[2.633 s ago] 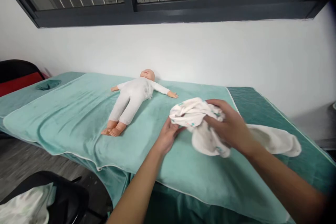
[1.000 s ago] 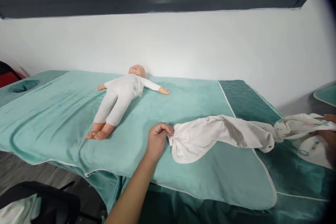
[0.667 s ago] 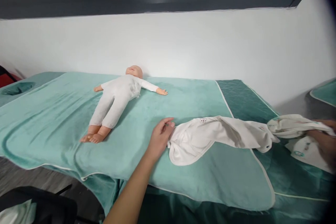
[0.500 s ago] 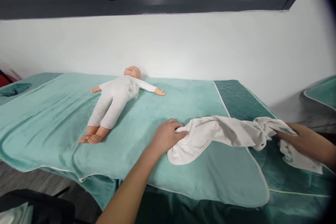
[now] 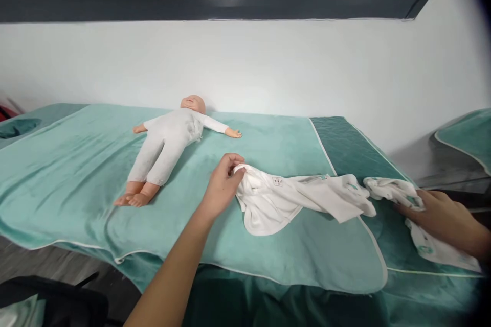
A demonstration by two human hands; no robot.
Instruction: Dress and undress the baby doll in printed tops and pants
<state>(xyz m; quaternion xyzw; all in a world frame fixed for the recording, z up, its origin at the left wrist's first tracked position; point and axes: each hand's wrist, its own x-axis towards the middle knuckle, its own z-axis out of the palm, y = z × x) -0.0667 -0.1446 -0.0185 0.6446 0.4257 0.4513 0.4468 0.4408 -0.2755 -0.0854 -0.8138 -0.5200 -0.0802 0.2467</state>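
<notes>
A white cloth garment (image 5: 272, 204) with a small printed label lies stretched across the green sheet. My left hand (image 5: 224, 184) pinches its left end between thumb and fingers. At the right, my right hand (image 5: 445, 217) is closed on a second white cloth with green prints (image 5: 391, 189), part of which hangs out below the hand. A narrow gap shows between the two cloths. A baby doll (image 5: 166, 138) in a white bodysuit lies on its back at the left, its arms spread and its feet toward the front edge, touched by neither hand.
The bed's light green sheet (image 5: 76, 173) has a pale piped edge, with darker green fabric at the right. Behind stands a white wall (image 5: 245, 66) below a dark window frame. A black bag (image 5: 57, 299) is at the lower left.
My left hand has moved left and a little back, pulling the garment's end along. The garment and the printed cloth, which met before, now show a gap. The doll has stayed in place.
</notes>
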